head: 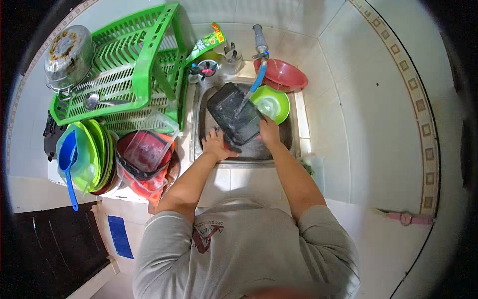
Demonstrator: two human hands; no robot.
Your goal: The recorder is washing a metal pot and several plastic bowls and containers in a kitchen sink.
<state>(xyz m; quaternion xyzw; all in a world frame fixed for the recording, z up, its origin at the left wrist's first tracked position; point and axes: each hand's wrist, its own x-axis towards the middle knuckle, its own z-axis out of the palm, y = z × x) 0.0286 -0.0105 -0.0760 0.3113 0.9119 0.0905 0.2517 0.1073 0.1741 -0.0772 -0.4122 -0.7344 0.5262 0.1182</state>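
Observation:
A black rectangular plastic container (234,112) is tilted over the metal sink (246,161), and water from the blue hose (258,78) on the faucet runs into it. My right hand (269,130) grips its lower right edge. At its lower left is my left hand (217,145), fingers spread, over the sink's near left part; whether the fingers touch the container cannot be told. Something red shows partly beside that hand. A lime green bowl (281,104) with water in it sits right of the container, and a red bowl (286,74) rests behind it at the sink's back corner.
To the left stands a green plastic dish rack (142,84) with a metal pot (69,56) and a ladle (92,101). Nearer lie stacked green plates (99,149), a blue strainer or scoop (68,153) and a clear container (147,149). A cup of utensils (207,71) stands behind the sink.

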